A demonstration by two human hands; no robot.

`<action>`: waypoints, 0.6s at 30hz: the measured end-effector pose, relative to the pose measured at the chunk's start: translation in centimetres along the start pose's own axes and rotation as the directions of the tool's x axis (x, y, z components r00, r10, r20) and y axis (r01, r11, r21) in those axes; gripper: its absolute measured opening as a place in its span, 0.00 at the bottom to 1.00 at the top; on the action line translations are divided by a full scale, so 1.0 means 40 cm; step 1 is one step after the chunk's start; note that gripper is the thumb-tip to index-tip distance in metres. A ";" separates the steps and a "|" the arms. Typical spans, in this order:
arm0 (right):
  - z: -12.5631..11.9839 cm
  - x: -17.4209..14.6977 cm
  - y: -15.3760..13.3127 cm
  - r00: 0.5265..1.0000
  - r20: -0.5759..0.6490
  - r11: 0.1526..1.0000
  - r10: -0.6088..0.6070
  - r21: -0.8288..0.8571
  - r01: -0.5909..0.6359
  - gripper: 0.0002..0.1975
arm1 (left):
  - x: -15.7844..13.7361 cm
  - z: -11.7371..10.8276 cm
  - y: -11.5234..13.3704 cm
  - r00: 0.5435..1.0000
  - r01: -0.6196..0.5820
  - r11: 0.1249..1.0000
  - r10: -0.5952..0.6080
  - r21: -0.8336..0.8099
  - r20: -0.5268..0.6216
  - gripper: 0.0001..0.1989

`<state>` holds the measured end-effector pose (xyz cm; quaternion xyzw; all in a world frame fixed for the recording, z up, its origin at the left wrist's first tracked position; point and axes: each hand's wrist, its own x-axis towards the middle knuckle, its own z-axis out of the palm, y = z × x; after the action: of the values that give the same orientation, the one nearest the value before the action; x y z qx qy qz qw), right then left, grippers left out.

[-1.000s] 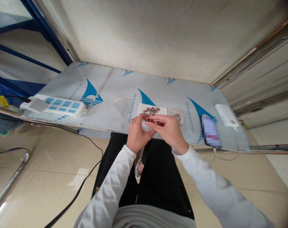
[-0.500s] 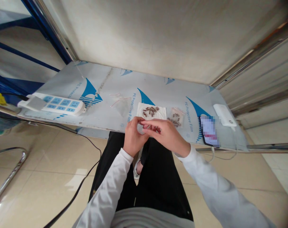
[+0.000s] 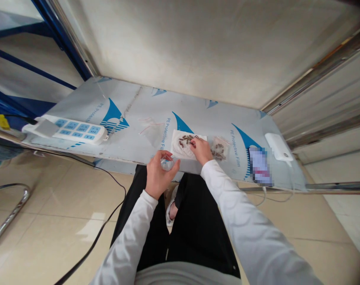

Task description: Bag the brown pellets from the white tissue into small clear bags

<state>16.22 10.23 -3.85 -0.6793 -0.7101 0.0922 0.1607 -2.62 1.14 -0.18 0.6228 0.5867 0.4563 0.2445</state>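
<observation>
Near the front edge of the table, my left hand [image 3: 160,174] curls its thumb and fingers around a small clear plastic bag [image 3: 167,163]. My right hand [image 3: 202,150] reaches over a white paper sheet [image 3: 175,147], its fingertips pinched together at a pile of small brown cylindrical pieces [image 3: 184,139]. Whatever lies between those fingertips is too small to make out. Just right of that hand lies a clear bag of similar brown pieces [image 3: 220,148]. Left of the paper is a flat clear zip bag [image 3: 152,130] with red lines.
A white power strip [image 3: 79,130] with a plug lies at the table's left end. To the right are a phone [image 3: 260,166] and a white power bank [image 3: 278,146] with cables. A wall rises behind the film-covered table [image 3: 132,146]; a black cable [image 3: 99,231] hangs in front.
My right hand has left my left hand and moved forward to the brown pieces on the paper. The left hand has shifted slightly left and down, keeping the clear bag.
</observation>
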 end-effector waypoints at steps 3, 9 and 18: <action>-0.004 -0.005 -0.018 1.000 -0.006 0.998 0.022 -0.063 -0.022 0.10 | 0.001 0.005 -0.002 1.000 0.001 1.000 -0.001 0.005 0.017 0.12; -0.012 -0.002 -0.047 0.993 -0.056 0.989 0.104 -0.102 -0.110 0.10 | 0.003 0.010 -0.001 0.999 -0.015 1.000 0.015 0.003 0.032 0.12; -0.195 -0.190 -0.201 0.986 -0.028 0.858 -0.164 0.490 0.156 0.07 | 0.002 0.020 0.018 0.994 -0.058 0.998 0.061 -0.027 0.094 0.14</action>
<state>11.66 1.53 5.43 -0.5542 -0.7185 0.2607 0.3296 -1.59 1.26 0.07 0.6579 0.5499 0.4404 0.2661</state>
